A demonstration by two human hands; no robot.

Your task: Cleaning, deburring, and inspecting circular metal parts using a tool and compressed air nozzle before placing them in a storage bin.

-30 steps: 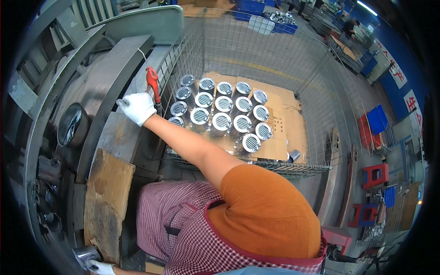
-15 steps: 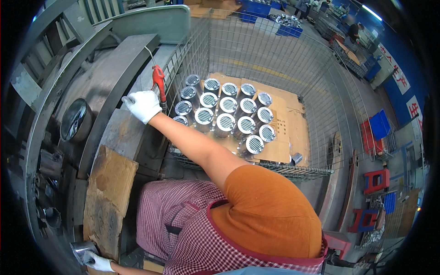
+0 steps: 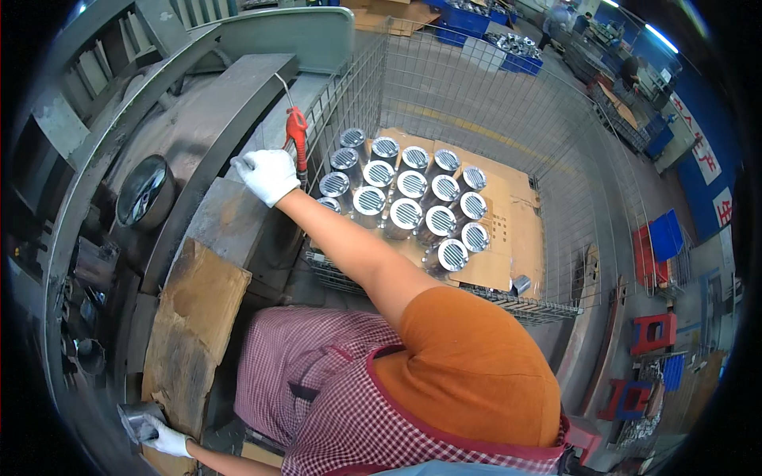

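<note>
At the lower left, my left hand [image 3: 168, 438], in a white glove, grips a short shiny metal cylinder [image 3: 140, 420] beside a worn wooden board [image 3: 190, 325]. My right hand [image 3: 270, 176], also gloved in white, is over the grey metal ledge beyond that board, its fingers curled together. Whatever they may hold is hidden. Just past this hand a red air blow gun [image 3: 296, 127] with a thin bent nozzle hangs by the wire cage. Rows of upright metal cylinders with slotted round tops [image 3: 411, 184] stand on cardboard inside the cage, right of my right forearm.
The wire mesh cage [image 3: 476, 87] has tall sides and a cardboard-lined floor [image 3: 508, 214]. A round metal bowl-like part [image 3: 146, 190] sits in the machine frame at left. One small cylinder [image 3: 521, 284] lies at the cage's near edge. Red stools [image 3: 654, 333] stand at right; people work far off.
The whole view has shifted, so the cage and machine sit slightly further right. My left hand still grips the cylinder, which is now tilted differently. My right hand stays by the blow gun.
</note>
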